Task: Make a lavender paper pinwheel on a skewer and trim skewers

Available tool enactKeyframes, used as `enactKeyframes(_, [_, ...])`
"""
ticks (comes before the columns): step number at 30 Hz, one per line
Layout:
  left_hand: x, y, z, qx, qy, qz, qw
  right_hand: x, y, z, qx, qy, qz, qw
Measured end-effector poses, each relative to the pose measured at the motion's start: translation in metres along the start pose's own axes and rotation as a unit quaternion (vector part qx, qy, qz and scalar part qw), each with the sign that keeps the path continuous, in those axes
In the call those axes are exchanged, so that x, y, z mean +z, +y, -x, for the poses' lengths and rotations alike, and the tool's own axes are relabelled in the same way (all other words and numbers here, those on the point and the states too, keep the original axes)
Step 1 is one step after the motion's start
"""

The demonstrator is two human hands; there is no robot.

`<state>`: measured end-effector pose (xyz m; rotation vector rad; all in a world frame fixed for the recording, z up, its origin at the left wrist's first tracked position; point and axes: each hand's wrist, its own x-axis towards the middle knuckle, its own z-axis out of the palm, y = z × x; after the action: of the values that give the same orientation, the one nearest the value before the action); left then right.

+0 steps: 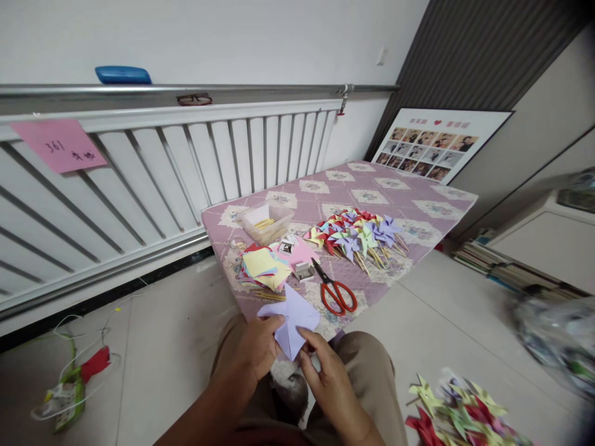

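Both hands (pixel 261 348) (pixel 329 375) hold a lilac paper pinwheel (pixel 295 317) near red-handled scissors (pixel 328 282).

Pale purple paper pinwheel (pixel 297 313), blades folded, fanned round ctr. One tip pts up/away, one L, one down twd wearer; broad flap out to R. Crease vis. on lower blade. Face tilted up twd cam. Held in air betw. L hand (pixel 263 342) & R hand (pixel 325 365): L thumb on it nr ctr, R fingers at lower R edge. Ctr detail too small to tell.

White radiator (pixel 224 148) by white wall (pixel 260 40); pale floor (pixel 446 334); perhaps a cabinet (pixel 539 244), blurred.
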<state>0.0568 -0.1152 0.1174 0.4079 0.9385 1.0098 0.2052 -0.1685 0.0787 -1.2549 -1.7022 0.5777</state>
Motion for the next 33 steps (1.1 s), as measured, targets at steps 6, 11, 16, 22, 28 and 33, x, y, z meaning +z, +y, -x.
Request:
enactKeyframes(6, [0.001, -0.003, 0.003, 0.009, -0.035, -0.051, 0.998, -0.005, -0.007, -0.007, 0.047, 0.017, -0.056, 0.997])
enactKeyframes(11, [0.001, -0.006, 0.003, 0.022, -0.019, -0.083, 0.996, -0.006, -0.013, -0.009, 0.081, 0.027, -0.086, 0.993])
enactKeyframes(16, [0.005, -0.009, 0.006, 0.023, 0.005, -0.097, 0.995, -0.003, -0.014, -0.011, 0.127, 0.034, -0.099, 0.986])
enactKeyframes(22, [0.011, -0.010, 0.011, 0.025, 0.024, -0.079, 0.996, 0.000, -0.014, -0.016, 0.130, 0.076, -0.073, 0.986])
enactKeyframes(28, [0.016, -0.012, 0.013, 0.045, 0.014, -0.054, 0.997, 0.001, -0.012, -0.017, 0.103, 0.100, -0.043, 0.989])
enactKeyframes(33, [0.011, -0.021, 0.008, 0.078, 0.051, -0.126, 0.988, 0.003, -0.010, -0.016, 0.090, 0.113, -0.029, 0.989])
